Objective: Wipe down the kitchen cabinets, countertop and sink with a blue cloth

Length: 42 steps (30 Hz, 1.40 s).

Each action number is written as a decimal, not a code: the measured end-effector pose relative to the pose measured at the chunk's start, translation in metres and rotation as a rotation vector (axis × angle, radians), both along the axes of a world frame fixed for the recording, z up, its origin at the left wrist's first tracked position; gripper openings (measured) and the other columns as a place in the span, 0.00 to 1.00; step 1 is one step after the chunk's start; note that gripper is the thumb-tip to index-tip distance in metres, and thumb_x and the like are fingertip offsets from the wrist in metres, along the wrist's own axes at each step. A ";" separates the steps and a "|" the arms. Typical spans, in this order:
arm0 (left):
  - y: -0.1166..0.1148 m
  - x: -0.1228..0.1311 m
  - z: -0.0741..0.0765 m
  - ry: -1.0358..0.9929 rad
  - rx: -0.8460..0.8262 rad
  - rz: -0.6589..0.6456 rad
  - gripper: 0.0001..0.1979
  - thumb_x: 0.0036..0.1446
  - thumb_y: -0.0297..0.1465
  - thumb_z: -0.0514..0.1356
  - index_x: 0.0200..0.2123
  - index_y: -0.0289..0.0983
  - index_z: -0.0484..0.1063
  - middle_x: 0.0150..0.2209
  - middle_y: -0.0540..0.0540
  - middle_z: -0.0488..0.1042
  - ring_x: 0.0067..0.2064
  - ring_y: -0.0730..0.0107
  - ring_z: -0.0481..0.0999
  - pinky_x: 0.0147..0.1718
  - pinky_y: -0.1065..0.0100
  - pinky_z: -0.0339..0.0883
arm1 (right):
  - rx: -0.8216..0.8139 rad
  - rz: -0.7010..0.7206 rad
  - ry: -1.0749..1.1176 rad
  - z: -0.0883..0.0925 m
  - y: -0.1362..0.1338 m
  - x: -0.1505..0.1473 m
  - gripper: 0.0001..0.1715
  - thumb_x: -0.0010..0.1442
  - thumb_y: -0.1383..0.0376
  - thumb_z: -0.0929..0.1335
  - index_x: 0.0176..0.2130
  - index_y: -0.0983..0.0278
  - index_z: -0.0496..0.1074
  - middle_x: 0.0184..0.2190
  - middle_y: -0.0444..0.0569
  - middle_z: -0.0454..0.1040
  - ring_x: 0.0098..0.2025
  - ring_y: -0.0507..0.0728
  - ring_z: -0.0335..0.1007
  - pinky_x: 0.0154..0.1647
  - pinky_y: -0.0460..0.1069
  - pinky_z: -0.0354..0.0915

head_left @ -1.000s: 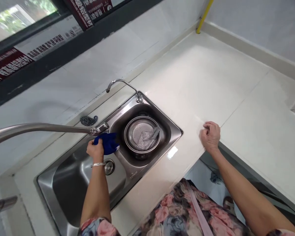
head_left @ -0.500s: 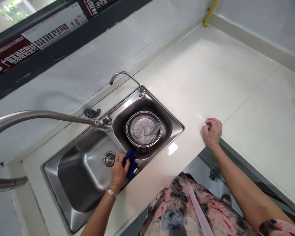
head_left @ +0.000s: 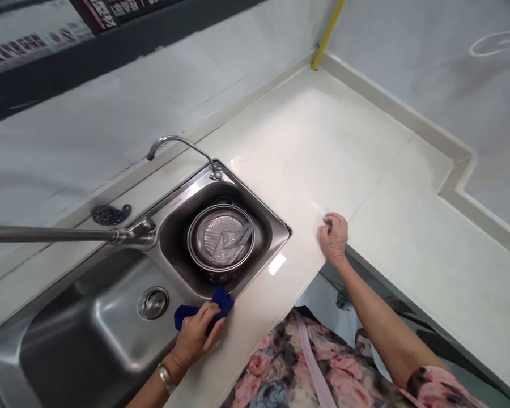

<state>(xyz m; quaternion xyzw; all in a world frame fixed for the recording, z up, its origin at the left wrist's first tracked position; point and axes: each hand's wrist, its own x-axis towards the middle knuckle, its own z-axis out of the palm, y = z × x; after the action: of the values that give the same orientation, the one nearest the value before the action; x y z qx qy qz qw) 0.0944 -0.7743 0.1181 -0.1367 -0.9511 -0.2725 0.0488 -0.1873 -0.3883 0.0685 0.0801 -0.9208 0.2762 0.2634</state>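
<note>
My left hand [head_left: 194, 335] grips a blue cloth [head_left: 185, 317] on the front rim of the sink, beside the divider between the two basins. Part of the cloth sticks out past the fingers on both sides. On the countertop [head_left: 289, 153], to the right of the sink, rests my right hand [head_left: 335, 235], its fingers curled in and nothing visible in them. A round metal pot [head_left: 192, 254] with dark handles sits in the right basin. Inside the pot lies a folded grey mesh cloth [head_left: 229, 249].
The left basin has a round drain [head_left: 153, 302]. A large faucet [head_left: 130, 231] and a thin curved tap [head_left: 181, 140] rise behind the sink. A dark scrubber [head_left: 106, 214] lies by the wall. A yellow pipe [head_left: 326, 37] stands in the far corner.
The view has shifted to the right. My left hand has moved along the front rim with the blue cloth, which is now more spread out. The right hand stays on the countertop.
</note>
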 end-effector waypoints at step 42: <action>0.136 -0.228 -0.037 -0.184 0.290 -0.085 0.17 0.66 0.27 0.54 0.53 0.44 0.78 0.54 0.48 0.79 0.43 0.68 0.81 0.37 0.69 0.72 | 0.126 -0.009 -0.071 0.009 -0.003 -0.003 0.15 0.52 0.75 0.60 0.39 0.60 0.63 0.45 0.55 0.72 0.49 0.61 0.66 0.53 0.57 0.64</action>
<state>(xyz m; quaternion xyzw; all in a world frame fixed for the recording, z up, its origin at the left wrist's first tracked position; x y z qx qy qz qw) -0.1335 -0.6382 0.0808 -0.1428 -0.8956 -0.4201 -0.0309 -0.1899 -0.3915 0.0773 0.0827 -0.9455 0.2191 0.2260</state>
